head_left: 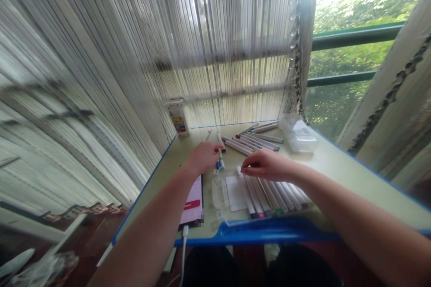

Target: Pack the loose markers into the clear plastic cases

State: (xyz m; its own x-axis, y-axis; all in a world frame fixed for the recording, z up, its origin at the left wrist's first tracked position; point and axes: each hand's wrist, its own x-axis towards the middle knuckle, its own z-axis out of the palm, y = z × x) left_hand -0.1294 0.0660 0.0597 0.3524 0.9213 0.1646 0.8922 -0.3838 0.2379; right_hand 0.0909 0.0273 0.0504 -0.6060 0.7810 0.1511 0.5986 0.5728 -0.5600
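My left hand (pixel 204 157) is over the left middle of the table, its fingers curled in at a marker with a green band (pixel 221 162). A blue-capped marker (pixel 218 165) lies right beside it, partly hidden by the fingers. My right hand (pixel 264 164) is closed, thumb and fingers pinched at the upper end of a white marker (pixel 247 193). That marker is the leftmost of a row of white markers (pixel 276 193) with coloured ends, lying side by side in an open clear plastic case (pixel 220 193). My right wrist and forearm cover part of the row.
Several loose markers (pixel 252 140) lie in a pile at the back. A clear plastic box (pixel 299 134) stands at the back right, a small printed box (pixel 178 119) at the back left. A tablet (pixel 192 204) with a white cable (pixel 185 237) lies under my left forearm.
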